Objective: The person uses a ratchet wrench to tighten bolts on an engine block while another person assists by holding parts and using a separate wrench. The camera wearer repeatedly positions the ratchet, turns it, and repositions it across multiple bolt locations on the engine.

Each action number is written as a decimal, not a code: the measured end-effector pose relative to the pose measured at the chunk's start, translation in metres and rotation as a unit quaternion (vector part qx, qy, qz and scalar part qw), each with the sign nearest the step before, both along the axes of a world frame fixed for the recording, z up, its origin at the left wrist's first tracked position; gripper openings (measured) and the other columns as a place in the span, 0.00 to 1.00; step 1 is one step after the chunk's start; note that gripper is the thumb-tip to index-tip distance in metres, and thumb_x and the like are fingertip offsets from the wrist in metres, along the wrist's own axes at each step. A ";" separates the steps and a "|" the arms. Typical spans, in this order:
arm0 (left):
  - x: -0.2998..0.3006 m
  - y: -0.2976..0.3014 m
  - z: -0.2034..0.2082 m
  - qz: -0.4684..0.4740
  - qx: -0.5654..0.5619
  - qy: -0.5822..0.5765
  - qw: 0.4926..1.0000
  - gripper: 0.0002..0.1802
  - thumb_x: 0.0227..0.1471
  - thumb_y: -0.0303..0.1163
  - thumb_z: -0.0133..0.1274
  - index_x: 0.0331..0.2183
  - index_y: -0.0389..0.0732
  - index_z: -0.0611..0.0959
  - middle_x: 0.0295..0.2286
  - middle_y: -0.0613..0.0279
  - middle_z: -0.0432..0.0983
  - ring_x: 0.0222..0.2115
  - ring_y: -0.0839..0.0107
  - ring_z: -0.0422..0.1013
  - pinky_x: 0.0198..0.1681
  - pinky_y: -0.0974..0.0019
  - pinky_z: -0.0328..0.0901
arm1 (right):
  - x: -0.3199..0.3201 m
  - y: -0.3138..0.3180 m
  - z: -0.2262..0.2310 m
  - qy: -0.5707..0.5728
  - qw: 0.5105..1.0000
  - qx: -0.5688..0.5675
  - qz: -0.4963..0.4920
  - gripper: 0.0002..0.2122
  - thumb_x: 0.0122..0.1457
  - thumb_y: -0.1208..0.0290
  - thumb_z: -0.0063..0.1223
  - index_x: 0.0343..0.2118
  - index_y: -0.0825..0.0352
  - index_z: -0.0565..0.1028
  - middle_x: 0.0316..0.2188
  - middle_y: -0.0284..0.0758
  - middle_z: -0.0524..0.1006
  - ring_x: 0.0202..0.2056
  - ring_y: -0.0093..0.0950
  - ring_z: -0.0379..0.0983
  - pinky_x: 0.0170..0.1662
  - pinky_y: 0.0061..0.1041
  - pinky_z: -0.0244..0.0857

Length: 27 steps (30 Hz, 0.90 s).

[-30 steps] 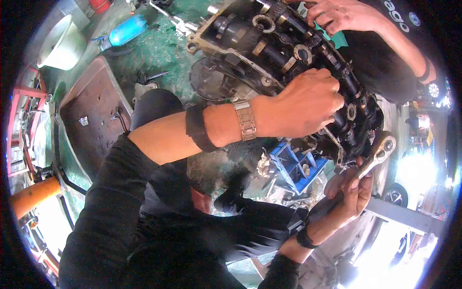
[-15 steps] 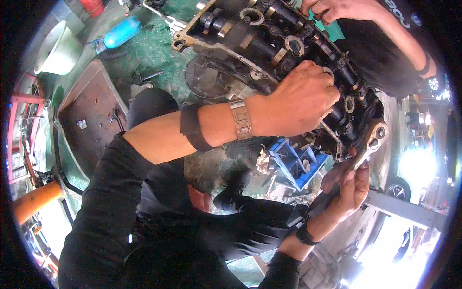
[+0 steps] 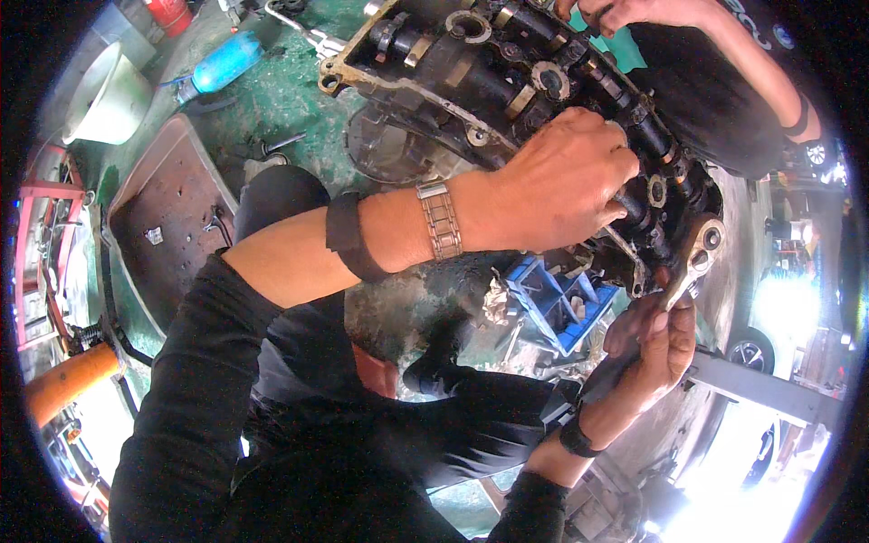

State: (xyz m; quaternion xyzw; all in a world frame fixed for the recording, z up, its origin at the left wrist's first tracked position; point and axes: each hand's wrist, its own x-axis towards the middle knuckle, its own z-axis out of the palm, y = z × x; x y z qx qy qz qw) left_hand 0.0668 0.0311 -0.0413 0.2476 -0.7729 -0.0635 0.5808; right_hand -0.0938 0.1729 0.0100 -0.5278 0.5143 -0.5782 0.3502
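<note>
An oily black engine cylinder head (image 3: 453, 71) with camshafts fills the upper middle. My left hand (image 3: 566, 185) reaches over its near side, back of the hand up and fingers curled down toward the camshafts. The hand itself covers whatever those fingers grip. Lower right, my right hand (image 3: 665, 353) is closed around the handle of a ratchet wrench (image 3: 703, 249). The wrench's round metal head points up, beside the right end of the cylinder head. At the top right, another person's hand (image 3: 638, 11) is at the cylinder head's far side.
A blue divided tray (image 3: 561, 308) with small parts lies below the cylinder head. To the left are a brown drip tray (image 3: 172, 204), a whitish bucket (image 3: 113, 100) and a blue bottle (image 3: 226, 63). A grey beam (image 3: 769, 394) runs past my right hand.
My left hand's fingers have curled in closer, and the hand has shifted slightly. My right hand keeps the ratchet wrench, whose head has tilted a little. The view has shifted slightly.
</note>
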 end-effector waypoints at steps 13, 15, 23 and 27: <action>-0.004 0.000 -0.004 0.011 -0.014 -0.022 1.000 0.10 0.46 0.35 0.55 0.22 0.39 0.76 0.23 0.51 0.69 0.28 0.50 0.67 0.35 0.50 0.62 | -0.010 0.000 -0.005 -0.010 0.999 0.008 0.035 0.21 0.65 0.67 0.49 0.54 0.78 0.65 0.20 0.32 0.67 0.12 0.19 0.59 0.14 0.17 0.55; -0.005 0.001 -0.004 0.014 -0.015 -0.028 0.999 0.10 0.46 0.34 0.55 0.21 0.39 0.75 0.22 0.51 0.68 0.28 0.50 0.67 0.35 0.51 0.61 | -0.010 0.000 -0.005 -0.019 0.999 0.022 0.022 0.21 0.65 0.66 0.49 0.54 0.79 0.65 0.20 0.32 0.67 0.12 0.18 0.59 0.14 0.17 0.54; 0.001 0.002 -0.001 -0.013 -0.019 -0.047 0.999 0.08 0.44 0.33 0.54 0.22 0.39 0.75 0.23 0.51 0.69 0.28 0.50 0.67 0.35 0.51 0.62 | -0.009 -0.002 -0.007 -0.051 0.998 0.041 0.021 0.22 0.65 0.65 0.50 0.53 0.80 0.67 0.21 0.31 0.67 0.12 0.16 0.58 0.14 0.16 0.52; 0.000 0.004 0.001 0.002 -0.003 -0.016 1.000 0.09 0.45 0.34 0.54 0.24 0.38 0.76 0.24 0.50 0.70 0.28 0.49 0.67 0.35 0.50 0.62 | -0.009 -0.006 -0.007 -0.050 0.997 0.048 0.039 0.22 0.65 0.65 0.50 0.53 0.80 0.67 0.21 0.31 0.67 0.12 0.16 0.58 0.14 0.16 0.52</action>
